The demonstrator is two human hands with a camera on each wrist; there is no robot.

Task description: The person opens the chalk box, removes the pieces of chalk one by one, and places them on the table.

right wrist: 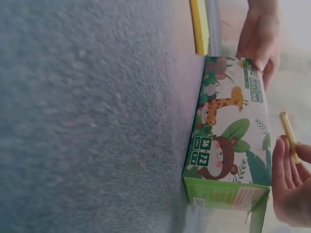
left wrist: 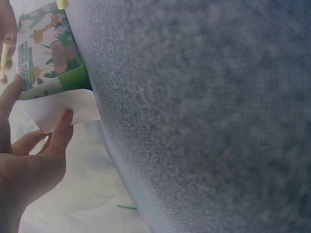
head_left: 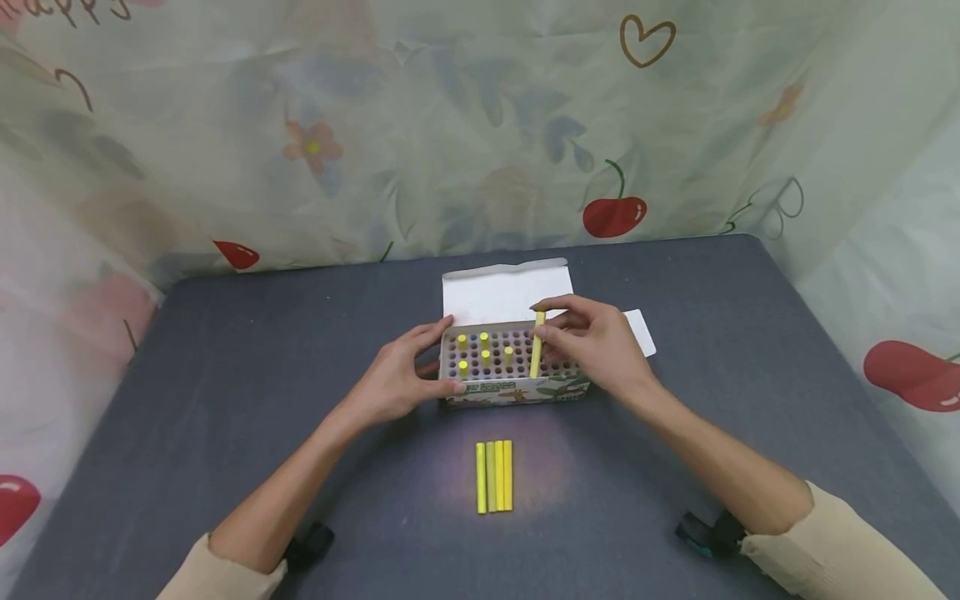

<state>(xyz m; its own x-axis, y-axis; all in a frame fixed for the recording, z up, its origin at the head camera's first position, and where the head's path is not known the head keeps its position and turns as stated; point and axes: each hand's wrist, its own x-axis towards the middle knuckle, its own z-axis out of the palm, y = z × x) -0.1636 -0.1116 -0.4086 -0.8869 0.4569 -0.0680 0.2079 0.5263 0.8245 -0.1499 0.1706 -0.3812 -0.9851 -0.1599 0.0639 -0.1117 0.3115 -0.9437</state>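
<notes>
An open cardboard box (head_left: 517, 393) with cartoon animals on its front stands mid-table, its inside a grid of holes. Several yellow chalk sticks (head_left: 485, 358) poke up from the holes. My left hand (head_left: 397, 375) holds the box's left end, thumb at the front corner and a finger at the back; a white end flap (left wrist: 68, 109) lies by its fingers in the left wrist view. Over the box, my right hand (head_left: 600, 342) pinches another yellow chalk stick (head_left: 537, 350) between thumb and fingers. The stick is nearly upright, its lower end near the front row; whether it is in a hole is unclear.
Several yellow chalk sticks (head_left: 499, 475) lie side by side in front of the box on the dark grey tabletop (head_left: 225, 400). The white lid (head_left: 506, 292) stands raised at the back. A side flap (head_left: 640, 332) sticks out right. Patterned cloth (head_left: 465, 125) hangs behind.
</notes>
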